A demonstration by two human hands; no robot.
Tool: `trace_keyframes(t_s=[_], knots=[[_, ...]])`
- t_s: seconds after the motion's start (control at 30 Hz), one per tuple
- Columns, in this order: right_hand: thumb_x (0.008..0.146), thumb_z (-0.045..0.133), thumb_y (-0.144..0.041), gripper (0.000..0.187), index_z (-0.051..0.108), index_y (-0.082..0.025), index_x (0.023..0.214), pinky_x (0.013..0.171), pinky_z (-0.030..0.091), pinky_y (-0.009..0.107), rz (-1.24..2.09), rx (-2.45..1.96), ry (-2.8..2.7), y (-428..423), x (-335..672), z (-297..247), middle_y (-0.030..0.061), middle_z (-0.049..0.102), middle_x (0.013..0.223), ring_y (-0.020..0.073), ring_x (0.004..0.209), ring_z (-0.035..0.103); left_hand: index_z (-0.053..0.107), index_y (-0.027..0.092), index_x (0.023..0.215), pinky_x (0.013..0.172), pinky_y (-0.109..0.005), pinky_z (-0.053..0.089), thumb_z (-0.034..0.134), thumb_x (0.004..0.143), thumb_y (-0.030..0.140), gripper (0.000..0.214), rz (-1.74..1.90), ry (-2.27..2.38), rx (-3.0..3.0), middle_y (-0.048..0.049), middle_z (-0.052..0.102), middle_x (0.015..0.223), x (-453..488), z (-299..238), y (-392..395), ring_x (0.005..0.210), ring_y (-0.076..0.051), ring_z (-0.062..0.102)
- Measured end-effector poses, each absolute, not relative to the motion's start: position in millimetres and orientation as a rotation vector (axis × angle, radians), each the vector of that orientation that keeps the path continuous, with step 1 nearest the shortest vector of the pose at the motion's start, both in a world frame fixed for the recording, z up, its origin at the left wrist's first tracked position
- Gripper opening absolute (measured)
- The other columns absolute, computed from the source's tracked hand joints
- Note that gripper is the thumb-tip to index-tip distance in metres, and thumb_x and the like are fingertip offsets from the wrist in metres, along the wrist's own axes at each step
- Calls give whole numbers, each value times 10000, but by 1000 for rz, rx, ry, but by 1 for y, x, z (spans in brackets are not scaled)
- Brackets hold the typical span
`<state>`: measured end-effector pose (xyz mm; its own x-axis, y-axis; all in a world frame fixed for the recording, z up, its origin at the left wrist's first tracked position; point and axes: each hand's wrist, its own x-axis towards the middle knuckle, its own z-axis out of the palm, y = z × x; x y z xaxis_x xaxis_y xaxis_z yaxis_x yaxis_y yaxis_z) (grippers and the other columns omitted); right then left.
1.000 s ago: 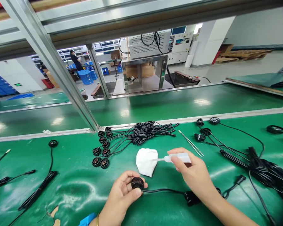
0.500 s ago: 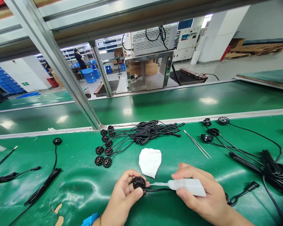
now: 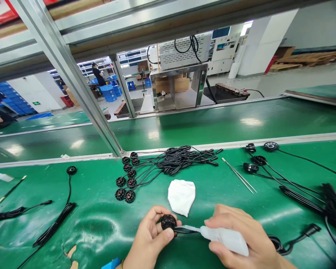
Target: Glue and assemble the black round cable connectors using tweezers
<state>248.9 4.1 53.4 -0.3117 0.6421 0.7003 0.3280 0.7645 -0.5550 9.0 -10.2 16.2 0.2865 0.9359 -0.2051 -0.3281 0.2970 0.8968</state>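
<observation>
Between the thumb and fingers of my left hand [image 3: 154, 237] is a small round black cabled part [image 3: 168, 222], its cable running off to the right. My right hand [image 3: 240, 235] grips a white squeeze bottle [image 3: 226, 238] with a long thin nozzle [image 3: 189, 227]. The nozzle tip is at the side of the round part; whether it touches cannot be made out. Just beyond my hands lies a folded white cloth [image 3: 181, 197]. Behind the cloth are several similar round parts [image 3: 130, 196] with their bundled black cables [image 3: 176, 158].
Metal tweezers [image 3: 239, 175] lie right of the cloth. More cabled parts [image 3: 259, 160] and coils are at the right. On the left are another cabled part [image 3: 71, 170], a brush [image 3: 11, 190] and a second bottle [image 3: 4, 177]. A metal post [image 3: 72, 82] rises at the table's back edge.
The bottle now tilts more, its body lower than its nozzle, and the nozzle tip is closer to the round part. The whole view has shifted slightly.
</observation>
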Motion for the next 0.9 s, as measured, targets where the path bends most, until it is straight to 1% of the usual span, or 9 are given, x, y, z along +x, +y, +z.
trace_keyframes(t_s=[0.2, 0.3, 0.4, 0.47, 0.57, 0.63, 0.7, 0.8, 0.9], knots=[[798, 779, -274, 348, 613, -293, 1103, 517, 504, 289, 359, -714, -1960, -1, 254, 54, -7, 669, 655, 166, 518, 603, 649, 206, 1015, 871, -322, 504, 837, 753, 376, 364, 991, 899, 858, -76, 703, 1032, 10, 17, -10, 1042, -270, 700], [812, 762, -288, 270, 650, -285, 1057, 535, 518, 297, 310, -781, -1864, 2, 260, 56, 7, 679, 664, 175, 526, 613, 644, 211, 1014, 855, -325, 516, 840, 748, 384, 373, 973, 905, 845, -78, 700, 1037, 8, 14, -8, 1032, -275, 708], [838, 725, -353, 129, 693, -262, 924, 531, 521, 278, 307, -1056, -1665, 13, 266, 56, 22, 706, 709, 178, 554, 642, 640, 213, 1014, 844, -336, 529, 826, 759, 417, 375, 927, 923, 872, -83, 701, 1034, 7, 12, -7, 1024, -282, 712], [852, 692, -424, 180, 702, -250, 899, 522, 518, 257, 415, -1296, -1583, 23, 268, 52, 18, 726, 753, 175, 585, 661, 635, 212, 1017, 833, -341, 537, 817, 764, 436, 385, 893, 925, 896, -90, 707, 1021, 6, 11, -7, 1007, -282, 715], [895, 610, -484, 268, 704, -256, 999, 574, 529, 249, 578, -1581, -1687, 36, 270, 41, -1, 747, 851, 170, 666, 680, 629, 206, 1035, 824, -341, 542, 817, 762, 440, 405, 870, 916, 910, -96, 715, 1012, 6, 11, -7, 997, -281, 716], [921, 576, -476, 265, 704, -272, 1033, 593, 519, 258, 600, -1685, -1819, 41, 270, 33, -14, 747, 868, 170, 686, 678, 627, 203, 1036, 815, -336, 544, 821, 761, 428, 404, 872, 911, 910, -96, 716, 1014, 6, 12, -7, 990, -276, 716], [924, 582, -432, 214, 711, -279, 999, 598, 497, 278, 566, -1739, -1902, 42, 269, 27, -15, 740, 852, 187, 703, 676, 629, 201, 1032, 804, -330, 545, 822, 763, 415, 395, 875, 910, 911, -96, 716, 1015, 7, 13, -7, 981, -269, 717], [899, 627, -350, 131, 715, -257, 928, 651, 483, 314, 460, -1791, -1978, 41, 267, 22, 21, 721, 899, 238, 822, 673, 637, 202, 1036, 798, -328, 547, 817, 770, 409, 382, 871, 904, 910, -94, 716, 1016, 7, 14, -7, 978, -265, 715], [904, 644, -322, 118, 729, -242, 923, 706, 480, 347, 341, -1806, -2061, 39, 265, 20, 55, 686, 934, 266, 891, 640, 641, 207, 1040, 796, -324, 547, 808, 783, 403, 364, 863, 894, 918, -89, 716, 1014, 6, 14, -6, 979, -261, 714]])
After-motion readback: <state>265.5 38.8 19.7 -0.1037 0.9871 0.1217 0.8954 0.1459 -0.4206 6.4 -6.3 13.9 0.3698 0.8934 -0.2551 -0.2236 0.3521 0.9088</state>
